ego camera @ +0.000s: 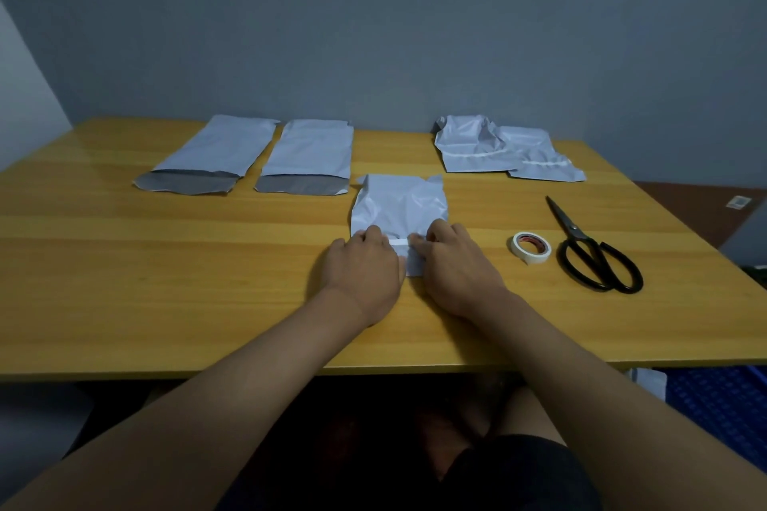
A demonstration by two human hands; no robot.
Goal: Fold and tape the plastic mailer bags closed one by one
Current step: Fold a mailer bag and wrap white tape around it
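A white plastic mailer bag lies in the middle of the wooden table, its near end folded over. A strip of white tape runs across the fold. My left hand and my right hand lie side by side on the folded end, fingers flat and pressing on the tape; they hide most of the fold. A roll of white tape lies to the right of my right hand. Black scissors lie shut beyond the roll.
Two flat mailer bags with their grey flaps open lie at the back left. Two folded, taped bags overlap at the back right. A grey wall stands behind the table. A blue crate sits below on the right.
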